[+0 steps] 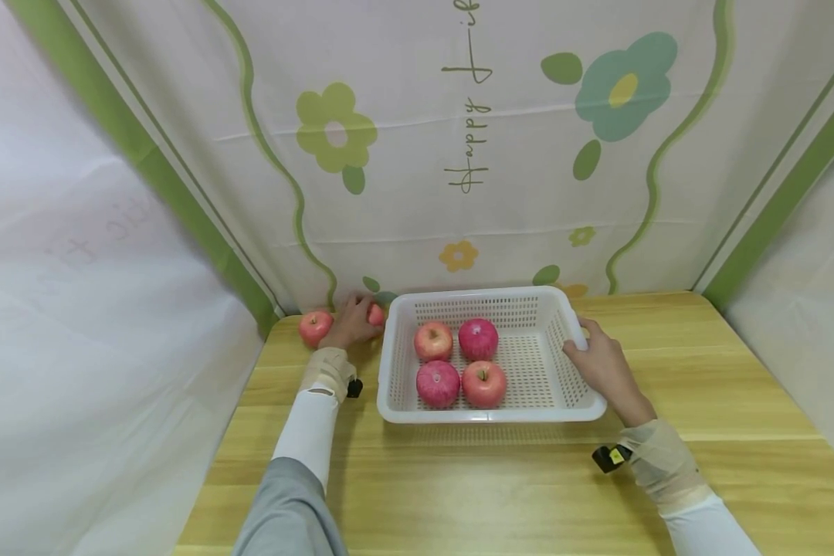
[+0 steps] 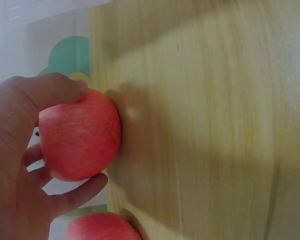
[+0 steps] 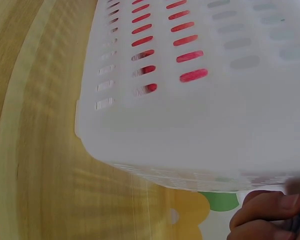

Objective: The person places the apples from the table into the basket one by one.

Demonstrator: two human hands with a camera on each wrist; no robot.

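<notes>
- The white basket [image 1: 489,417] stood on the bench [image 1: 472,494], four apples [image 1: 484,384] inside, two by two, nearer its left end: paler red at back left and front right, deep pink at the other two spots.
- My right hand [image 1: 603,367] gripped the basket's right end, thumb over the rim, fingers outside.
- My left hand [image 1: 350,324] held a red apple [image 2: 80,135] just left of the basket, thumb on one side and fingers curled round the other; I couldn't tell whether it touched the bench.
- From above, my own hand covered part of that fruit.
- Another apple [image 1: 316,328] sat on the bench, left of my left hand; the left wrist view cut it off at the bottom edge.
- In the right wrist view, red showed only in slivers through the basket's slots, and my right fingers were cropped at the corner, their hold hard to make out.
</notes>
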